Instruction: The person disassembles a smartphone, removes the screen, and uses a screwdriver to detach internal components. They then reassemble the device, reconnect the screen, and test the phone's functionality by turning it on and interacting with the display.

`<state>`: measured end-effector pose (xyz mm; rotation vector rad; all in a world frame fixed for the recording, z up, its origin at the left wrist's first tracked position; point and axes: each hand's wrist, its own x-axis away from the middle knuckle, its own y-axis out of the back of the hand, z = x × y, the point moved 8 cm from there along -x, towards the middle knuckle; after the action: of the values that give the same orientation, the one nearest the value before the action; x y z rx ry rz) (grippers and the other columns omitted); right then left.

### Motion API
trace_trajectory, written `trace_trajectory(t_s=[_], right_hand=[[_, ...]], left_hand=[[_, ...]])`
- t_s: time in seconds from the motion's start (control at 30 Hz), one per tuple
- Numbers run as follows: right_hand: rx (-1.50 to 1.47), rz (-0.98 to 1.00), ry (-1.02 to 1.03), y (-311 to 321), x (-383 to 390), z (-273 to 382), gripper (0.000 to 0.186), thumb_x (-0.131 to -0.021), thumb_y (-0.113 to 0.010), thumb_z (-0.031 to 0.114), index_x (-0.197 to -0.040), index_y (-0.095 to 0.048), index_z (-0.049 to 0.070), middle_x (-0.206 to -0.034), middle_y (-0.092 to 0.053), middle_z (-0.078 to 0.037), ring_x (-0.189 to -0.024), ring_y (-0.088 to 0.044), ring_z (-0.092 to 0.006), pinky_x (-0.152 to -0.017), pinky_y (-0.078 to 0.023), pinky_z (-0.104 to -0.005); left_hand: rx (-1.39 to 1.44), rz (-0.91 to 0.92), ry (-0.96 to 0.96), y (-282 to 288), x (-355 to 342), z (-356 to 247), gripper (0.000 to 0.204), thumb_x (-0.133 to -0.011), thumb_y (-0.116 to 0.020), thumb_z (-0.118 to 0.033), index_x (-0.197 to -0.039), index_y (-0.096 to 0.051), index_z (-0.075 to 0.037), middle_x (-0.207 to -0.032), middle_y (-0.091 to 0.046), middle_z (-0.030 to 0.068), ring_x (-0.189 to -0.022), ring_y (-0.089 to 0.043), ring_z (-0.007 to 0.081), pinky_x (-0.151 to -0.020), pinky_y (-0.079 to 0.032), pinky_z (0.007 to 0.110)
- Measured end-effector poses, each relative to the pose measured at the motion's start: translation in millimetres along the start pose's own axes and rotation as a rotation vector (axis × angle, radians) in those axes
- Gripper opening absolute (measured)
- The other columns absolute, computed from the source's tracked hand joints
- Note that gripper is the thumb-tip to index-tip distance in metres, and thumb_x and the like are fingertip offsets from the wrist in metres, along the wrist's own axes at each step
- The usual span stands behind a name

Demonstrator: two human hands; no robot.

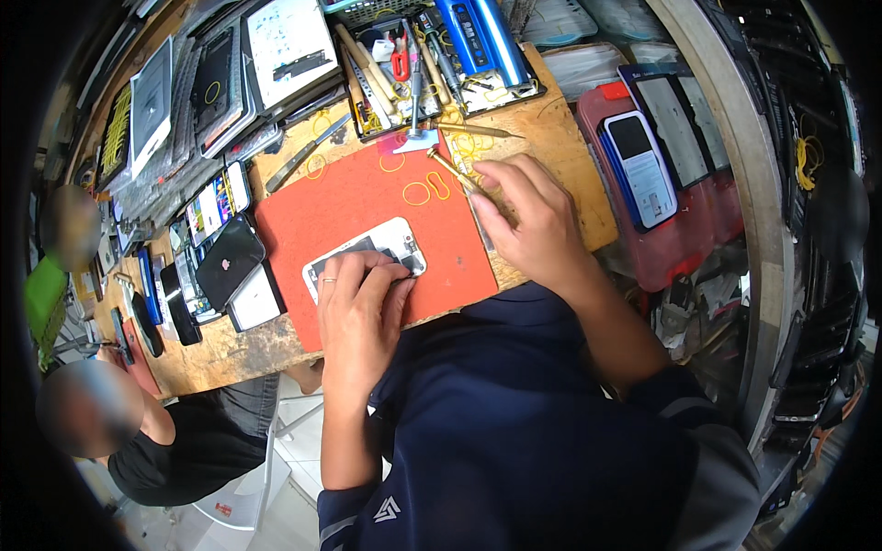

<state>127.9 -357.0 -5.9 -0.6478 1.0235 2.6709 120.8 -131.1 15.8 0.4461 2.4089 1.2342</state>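
Observation:
My left hand (358, 298) is curled over a white phone panel (326, 268) with dark and metal inner parts, lying on an orange mat (303, 230). Its fingertips press together near the panel's right end; any small piece under them is hidden. My right hand (528, 220) holds a slim brass screwdriver (450, 168) between thumb and fingers, above the mat's right edge. Yellow rubber bands (416, 194) lie on the mat just left of this hand.
A tool tray (356, 128) is at the back. Stacked panels (152, 110) and several phones (230, 262) crowd the wooden bench's (234, 349) left side. A red case (707, 230) with a white phone sits right, beside a metal frame (763, 340). Another person (197, 441) sits lower left.

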Motion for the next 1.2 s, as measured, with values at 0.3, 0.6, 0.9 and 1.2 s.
trace_trajectory(t_s=[0.3,0.6,0.9,1.2], right_hand=[[0.011,0.075,0.022,14,24,23,0.017,-0.092,-0.081,0.005,-0.107,-0.073,0.004,-0.095,-0.068,-0.012,-0.088,-0.071,-0.0342,-0.077,-0.057,-0.0467],[-0.066,0.212,0.108,-28,39,56,0.015,-0.089,-0.080,0.004,-0.102,-0.074,0.003,-0.094,-0.065,-0.010,-0.088,-0.069,-0.0304,-0.077,-0.056,-0.0442],[-0.075,0.219,0.110,-25,39,53,0.015,-0.090,-0.080,0.006,-0.104,-0.075,0.004,-0.096,-0.065,-0.010,-0.090,-0.069,-0.0304,-0.078,-0.057,-0.0446],[-0.043,0.169,0.117,-25,46,54,0.014,-0.091,-0.081,0.009,-0.104,-0.076,0.005,-0.095,-0.064,-0.009,-0.088,-0.068,-0.0298,-0.077,-0.055,-0.0445]], left_hand=[[0.074,0.070,0.004,-3,-7,8,0.014,-0.092,-0.081,-0.001,-0.103,-0.074,-0.002,-0.104,-0.070,0.0129,-0.104,-0.063,0.0364,-0.094,-0.051,0.047],[0.110,0.093,-0.033,-2,-7,11,0.027,-0.086,-0.088,-0.004,-0.109,-0.075,-0.003,-0.105,-0.069,0.0126,-0.103,-0.063,0.0351,-0.093,-0.051,0.045],[0.123,0.185,-0.183,-3,-22,8,0.025,-0.083,-0.089,-0.003,-0.105,-0.077,-0.001,-0.103,-0.071,0.0105,-0.102,-0.067,0.0337,-0.087,-0.055,0.046],[0.122,0.202,-0.259,-3,-32,5,0.018,-0.087,-0.083,0.000,-0.103,-0.074,-0.001,-0.101,-0.071,0.0116,-0.096,-0.067,0.0361,-0.084,-0.058,0.046]])
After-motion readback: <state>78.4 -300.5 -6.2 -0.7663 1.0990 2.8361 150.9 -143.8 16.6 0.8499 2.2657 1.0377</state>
